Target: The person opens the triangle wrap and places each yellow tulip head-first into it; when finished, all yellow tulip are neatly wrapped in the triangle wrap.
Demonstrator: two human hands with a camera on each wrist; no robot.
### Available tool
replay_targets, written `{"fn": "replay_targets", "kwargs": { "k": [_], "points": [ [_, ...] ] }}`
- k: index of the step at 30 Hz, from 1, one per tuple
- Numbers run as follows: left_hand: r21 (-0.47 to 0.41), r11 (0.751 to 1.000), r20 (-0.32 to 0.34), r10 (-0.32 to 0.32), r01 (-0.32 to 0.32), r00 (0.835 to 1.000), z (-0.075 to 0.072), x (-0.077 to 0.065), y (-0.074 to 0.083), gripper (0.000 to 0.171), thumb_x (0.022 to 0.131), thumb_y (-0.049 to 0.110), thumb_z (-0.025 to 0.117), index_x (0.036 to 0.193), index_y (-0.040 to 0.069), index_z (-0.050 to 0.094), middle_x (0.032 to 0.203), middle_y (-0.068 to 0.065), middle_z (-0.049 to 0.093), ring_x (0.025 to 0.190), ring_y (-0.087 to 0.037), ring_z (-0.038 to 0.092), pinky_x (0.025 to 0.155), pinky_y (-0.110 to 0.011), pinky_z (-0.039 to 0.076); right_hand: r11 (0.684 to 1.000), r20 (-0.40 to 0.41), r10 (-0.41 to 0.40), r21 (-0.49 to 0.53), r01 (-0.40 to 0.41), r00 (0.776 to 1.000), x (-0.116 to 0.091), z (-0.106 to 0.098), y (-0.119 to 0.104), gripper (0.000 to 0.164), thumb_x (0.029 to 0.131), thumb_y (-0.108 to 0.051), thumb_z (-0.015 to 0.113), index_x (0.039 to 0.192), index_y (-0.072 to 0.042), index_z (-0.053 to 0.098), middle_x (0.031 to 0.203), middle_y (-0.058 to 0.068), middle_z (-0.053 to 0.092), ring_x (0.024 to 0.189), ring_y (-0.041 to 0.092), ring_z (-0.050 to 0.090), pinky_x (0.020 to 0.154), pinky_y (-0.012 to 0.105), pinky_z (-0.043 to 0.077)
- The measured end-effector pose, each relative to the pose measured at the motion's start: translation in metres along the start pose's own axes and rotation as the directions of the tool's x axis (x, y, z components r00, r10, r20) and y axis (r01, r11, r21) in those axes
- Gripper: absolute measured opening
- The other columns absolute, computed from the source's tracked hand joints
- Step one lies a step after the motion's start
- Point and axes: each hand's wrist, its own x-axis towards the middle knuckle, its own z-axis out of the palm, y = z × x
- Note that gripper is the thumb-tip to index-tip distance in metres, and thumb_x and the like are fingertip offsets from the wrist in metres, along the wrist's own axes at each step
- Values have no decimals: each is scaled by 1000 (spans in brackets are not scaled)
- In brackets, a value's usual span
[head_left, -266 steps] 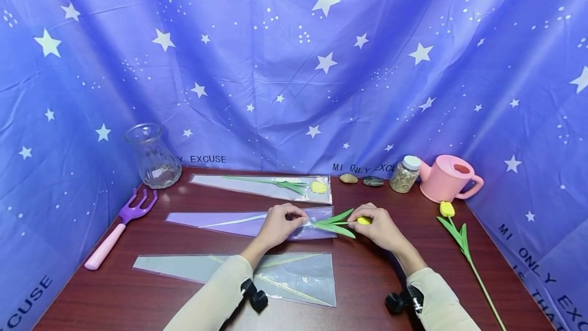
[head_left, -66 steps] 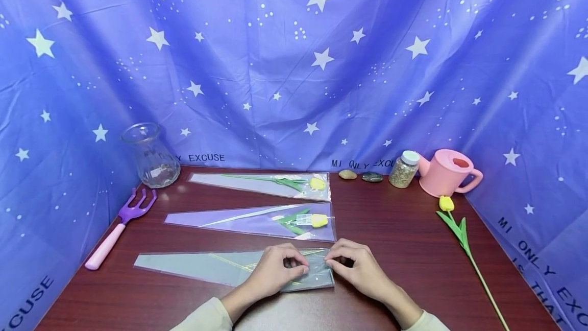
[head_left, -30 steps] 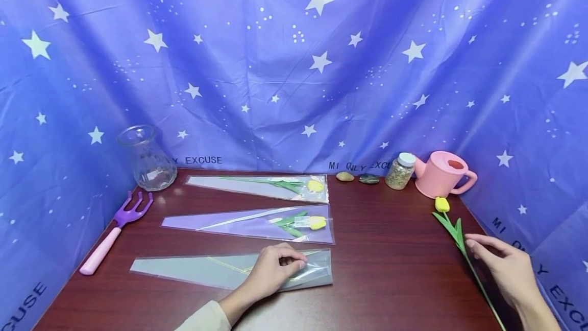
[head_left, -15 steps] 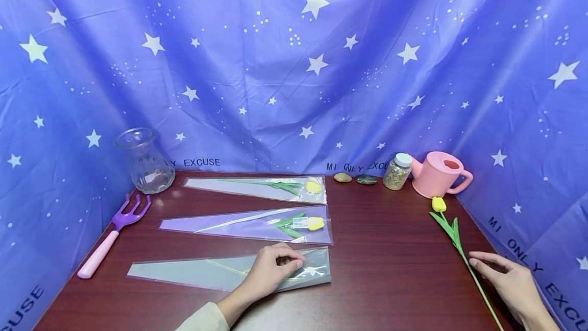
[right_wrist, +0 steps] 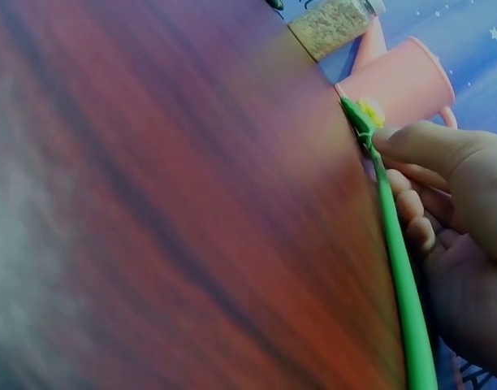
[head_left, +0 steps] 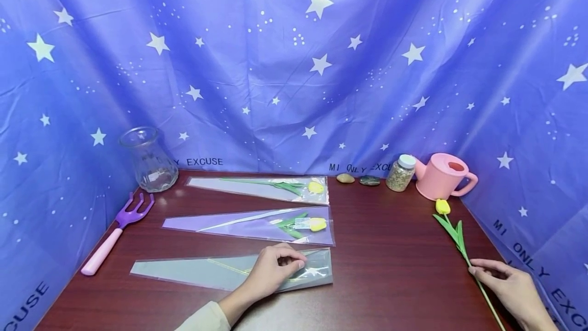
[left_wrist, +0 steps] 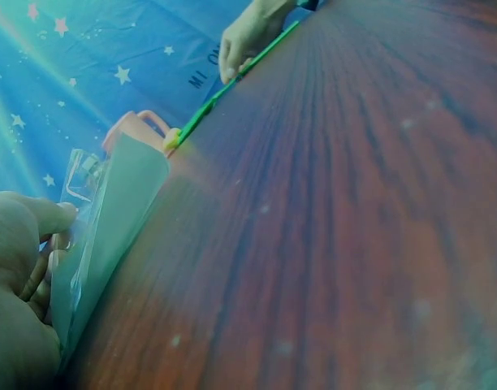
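Note:
In the head view my left hand (head_left: 271,272) pinches the clear front film of the grey flower sleeve (head_left: 184,272) near its wide end. The left wrist view shows the film lifted from the grey backing (left_wrist: 123,219), between thumb and fingers. At the right of the table, my right hand (head_left: 512,285) pinches the stem of a yellow artificial tulip (head_left: 461,239) below its leaves; in the right wrist view the thumb (right_wrist: 411,142) lies against the stem. A purple sleeve (head_left: 220,225) and a pale sleeve (head_left: 239,188) each hold a yellow tulip.
A glass vase (head_left: 153,167) and a purple hand fork (head_left: 134,213) with a pink handle lie to the left. Along the back stand two stones (head_left: 345,178), a jar (head_left: 400,175) of gravel-like bits and a pink watering can (head_left: 438,178). A starry blue cloth (head_left: 257,75) walls the table.
A tulip once in my right hand now lies in the purple sleeve. Both hands moved to the grey sleeve; then the right went across to the loose tulip's stem and took hold.

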Motion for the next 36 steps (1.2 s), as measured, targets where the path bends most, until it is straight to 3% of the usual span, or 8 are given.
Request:
{"fn": "replay_targets", "kwargs": {
  "k": [10, 17, 21, 24, 27, 31, 36],
  "points": [
    [-4, 1000, 0, 7, -7, 1000, 1, -1, 0, 8, 89, 19, 80, 95, 23, 83, 86, 5, 73, 69, 2, 52, 61, -16, 44, 988, -119, -13, -157, -6, 993, 2, 7, -11, 46, 89, -50, 79, 108, -8, 80, 78, -19, 75, 73, -24, 45, 63, 18, 39],
    [13, 1000, -1, 27, -27, 1000, 2, 1, -3, 6, 90, 21, 80, 94, 24, 83, 83, 6, 72, 68, 3, 51, 60, -16, 44, 976, -167, -55, -217, 18, 984, 6, 8, -18, 32, 91, -41, 77, 95, -10, 83, 76, -10, 77, 70, -28, 35, 82, 47, 36],
    [18, 1000, -2, 17, -17, 1000, 1, 1, -3, 6, 89, 21, 80, 94, 24, 83, 83, 6, 72, 68, 3, 51, 61, -16, 44, 975, -170, -54, -223, 15, 984, 10, 9, -21, 29, 92, -38, 76, 93, -10, 83, 75, -7, 77, 70, -29, 32, 87, 52, 34],
    [21, 1000, 0, 6, -6, 1000, 1, 1, -2, 7, 89, 20, 80, 94, 23, 83, 85, 6, 72, 69, 3, 52, 61, -16, 44, 977, -187, -63, -211, 23, 980, 10, 9, -20, 29, 91, -37, 77, 92, -9, 83, 73, -13, 76, 71, -29, 31, 87, 52, 34],
    [26, 1000, 2, 1, -1, 1000, 1, 1, -1, 7, 89, 20, 80, 95, 23, 83, 86, 5, 73, 69, 2, 52, 62, -16, 44, 980, -209, -77, -197, 35, 975, 7, 9, -19, 28, 90, -37, 78, 91, -9, 83, 68, -27, 70, 72, -30, 31, 86, 50, 34],
    [27, 1000, -1, -2, 2, 1000, 0, 0, -1, 7, 89, 20, 81, 95, 23, 83, 85, 5, 73, 69, 3, 52, 61, -16, 44, 984, -237, -79, -175, 37, 968, 6, 13, -23, 28, 87, -39, 82, 91, -11, 84, 64, -40, 60, 71, -29, 35, 76, 31, 38],
    [9, 1000, 1, 1, -1, 1000, 1, 0, -1, 7, 89, 21, 81, 95, 23, 83, 85, 5, 73, 69, 2, 52, 62, -16, 44, 995, -238, -71, -80, 53, 969, 3, 22, -42, 29, 88, -38, 82, 95, -9, 83, 68, -41, 62, 71, -23, 44, 64, 16, 37]
  ]
}}
